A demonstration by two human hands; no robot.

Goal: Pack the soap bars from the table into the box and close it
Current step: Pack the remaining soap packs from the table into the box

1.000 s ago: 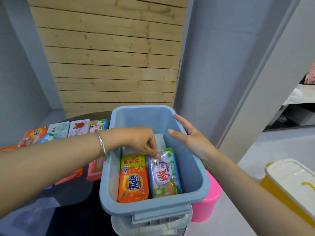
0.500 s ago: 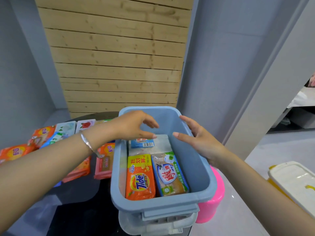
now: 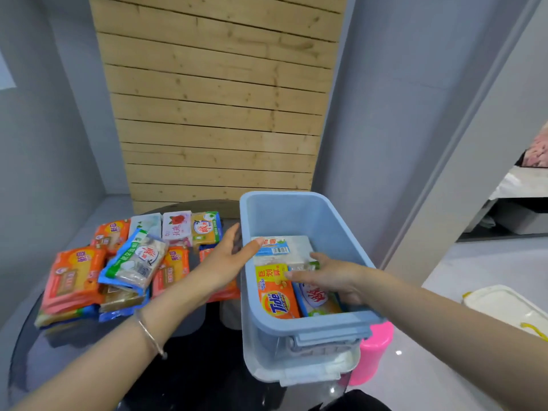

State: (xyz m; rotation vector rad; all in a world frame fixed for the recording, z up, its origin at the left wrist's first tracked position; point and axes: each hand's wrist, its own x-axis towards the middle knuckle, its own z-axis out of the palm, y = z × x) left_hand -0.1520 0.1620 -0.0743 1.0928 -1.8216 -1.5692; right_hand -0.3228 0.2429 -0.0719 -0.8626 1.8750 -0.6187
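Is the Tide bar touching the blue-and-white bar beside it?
Touching. Head view: the Tide bar and blue-and-white bar lie edge to edge, no gap.

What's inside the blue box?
The blue box holds three soap packets: an orange Tide bar, a blue-and-white packet beside it, and a white packet at the far end. The right grip rests on the blue-and-white one, hiding part of it. Anything beneath these packets is covered.
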